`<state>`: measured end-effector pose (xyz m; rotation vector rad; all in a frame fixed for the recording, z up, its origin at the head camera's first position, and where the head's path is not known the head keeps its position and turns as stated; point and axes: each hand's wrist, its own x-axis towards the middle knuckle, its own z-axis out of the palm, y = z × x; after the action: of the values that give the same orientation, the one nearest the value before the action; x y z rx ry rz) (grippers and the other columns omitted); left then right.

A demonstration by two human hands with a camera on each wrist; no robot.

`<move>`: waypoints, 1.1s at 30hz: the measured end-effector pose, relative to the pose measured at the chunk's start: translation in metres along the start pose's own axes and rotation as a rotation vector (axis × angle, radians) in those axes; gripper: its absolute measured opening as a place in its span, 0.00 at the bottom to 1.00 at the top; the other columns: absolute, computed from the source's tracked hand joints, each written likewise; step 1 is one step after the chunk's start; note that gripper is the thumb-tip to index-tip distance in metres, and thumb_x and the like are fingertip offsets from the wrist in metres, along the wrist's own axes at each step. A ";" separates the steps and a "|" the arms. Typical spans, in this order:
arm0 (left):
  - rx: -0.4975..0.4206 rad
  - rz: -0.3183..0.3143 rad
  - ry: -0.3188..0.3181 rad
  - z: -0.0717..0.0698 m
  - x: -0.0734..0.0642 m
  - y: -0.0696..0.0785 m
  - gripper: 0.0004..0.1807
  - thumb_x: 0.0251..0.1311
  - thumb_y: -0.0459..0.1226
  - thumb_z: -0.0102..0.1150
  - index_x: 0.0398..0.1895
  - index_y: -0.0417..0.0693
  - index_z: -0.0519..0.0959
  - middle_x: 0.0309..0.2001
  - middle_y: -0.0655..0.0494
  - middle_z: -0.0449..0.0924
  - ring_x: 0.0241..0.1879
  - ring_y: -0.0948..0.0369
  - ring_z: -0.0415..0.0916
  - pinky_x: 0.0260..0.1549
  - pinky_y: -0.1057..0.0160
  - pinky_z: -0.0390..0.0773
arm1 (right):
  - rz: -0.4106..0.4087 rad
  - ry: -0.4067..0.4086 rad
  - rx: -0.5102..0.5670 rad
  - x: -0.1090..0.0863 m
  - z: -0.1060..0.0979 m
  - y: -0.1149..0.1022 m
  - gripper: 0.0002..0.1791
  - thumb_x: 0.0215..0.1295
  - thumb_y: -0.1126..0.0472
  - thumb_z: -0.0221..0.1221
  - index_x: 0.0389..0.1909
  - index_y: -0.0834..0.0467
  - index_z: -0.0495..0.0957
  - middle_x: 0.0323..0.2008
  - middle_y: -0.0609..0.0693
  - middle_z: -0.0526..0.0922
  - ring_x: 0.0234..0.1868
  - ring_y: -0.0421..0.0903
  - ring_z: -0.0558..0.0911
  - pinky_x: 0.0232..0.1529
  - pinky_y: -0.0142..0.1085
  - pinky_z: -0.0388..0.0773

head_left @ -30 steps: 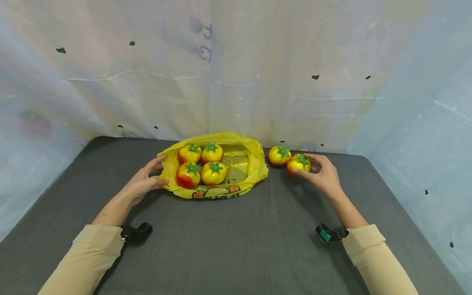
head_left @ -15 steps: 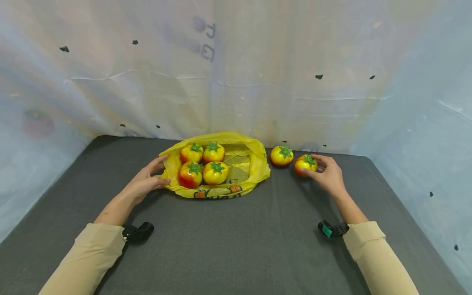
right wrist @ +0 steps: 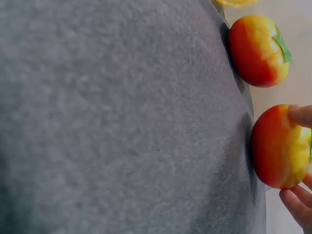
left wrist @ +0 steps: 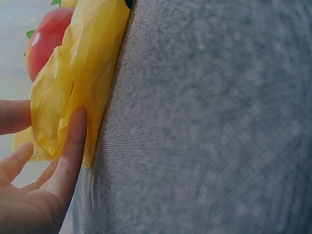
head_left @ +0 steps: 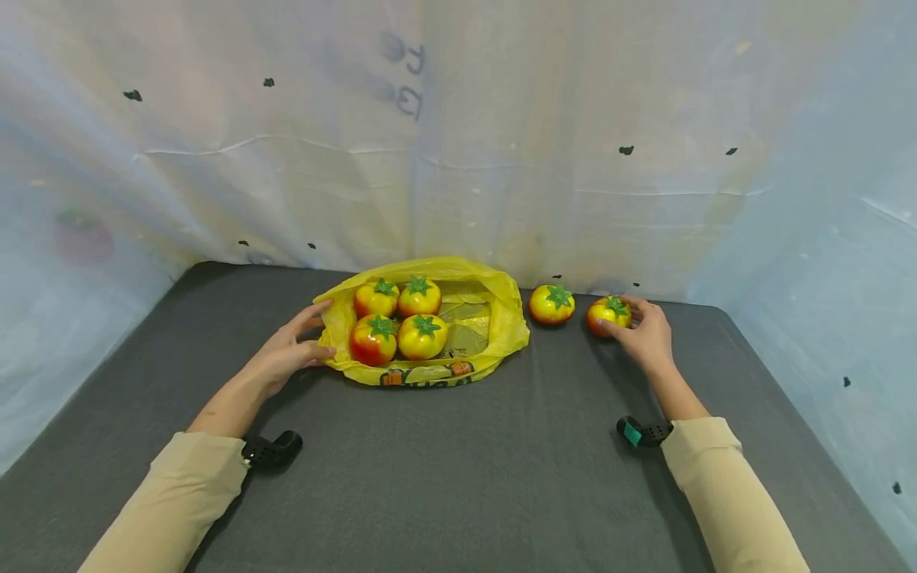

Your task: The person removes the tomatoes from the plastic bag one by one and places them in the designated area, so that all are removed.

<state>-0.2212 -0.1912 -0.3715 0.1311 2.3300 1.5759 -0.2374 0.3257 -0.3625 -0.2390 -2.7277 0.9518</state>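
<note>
A yellow plastic bag (head_left: 505, 318) lies with its mouth spread wide, holding several red-and-yellow tomatoes (head_left: 423, 337) with green leafy tops in its left part. At the bag's left end, my left hand (head_left: 282, 354) touches it with thumb and fingers spread apart; the left wrist view shows the thumb flat along the yellow plastic (left wrist: 90, 73). Right of the bag, my right hand (head_left: 648, 336) holds a tomato (head_left: 607, 315) between thumb and fingertips, low at the table. Another tomato (head_left: 552, 305) sits between that one and the bag.
The dark grey table (head_left: 458, 477) reaches back to a pale hanging sheet (head_left: 501, 159) with dark marks. Sheets also close off the left and right sides. Each wrist wears a black strap (head_left: 272, 451).
My right hand has moved a little right with its tomato, widening the space to the other loose tomato. My left hand stays at the bag's end; the whole view has shifted slightly.
</note>
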 end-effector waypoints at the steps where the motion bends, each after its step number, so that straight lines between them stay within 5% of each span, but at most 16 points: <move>1: 0.000 0.000 -0.001 0.000 0.000 0.000 0.46 0.62 0.31 0.54 0.78 0.54 0.39 0.74 0.32 0.38 0.55 0.45 0.71 0.50 0.57 0.75 | 0.000 0.007 0.002 0.001 0.001 0.001 0.37 0.61 0.56 0.64 0.67 0.67 0.63 0.63 0.71 0.63 0.62 0.66 0.67 0.61 0.55 0.68; 10: -0.011 -0.004 -0.007 0.001 0.000 -0.002 0.46 0.62 0.31 0.53 0.78 0.53 0.39 0.73 0.32 0.38 0.53 0.48 0.71 0.49 0.59 0.75 | 0.046 0.009 0.046 0.006 0.004 0.001 0.40 0.61 0.55 0.64 0.69 0.65 0.59 0.64 0.69 0.63 0.64 0.64 0.65 0.63 0.53 0.66; 22: -0.016 -0.021 -0.006 0.000 -0.001 -0.001 0.46 0.62 0.31 0.54 0.78 0.54 0.39 0.73 0.32 0.39 0.51 0.49 0.72 0.49 0.60 0.75 | -0.018 -0.089 -0.022 0.000 -0.003 -0.006 0.44 0.62 0.52 0.63 0.72 0.65 0.53 0.69 0.70 0.57 0.67 0.67 0.61 0.64 0.58 0.62; 33: -0.019 -0.020 -0.003 0.001 -0.003 0.000 0.46 0.62 0.31 0.53 0.78 0.54 0.39 0.73 0.32 0.38 0.55 0.46 0.69 0.53 0.54 0.74 | -0.123 -0.024 0.054 -0.003 0.003 -0.046 0.41 0.60 0.52 0.64 0.71 0.60 0.59 0.68 0.66 0.61 0.66 0.64 0.63 0.64 0.56 0.63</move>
<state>-0.2185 -0.1909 -0.3708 0.1051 2.3062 1.5867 -0.2387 0.2872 -0.3364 -0.0500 -2.6979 0.9988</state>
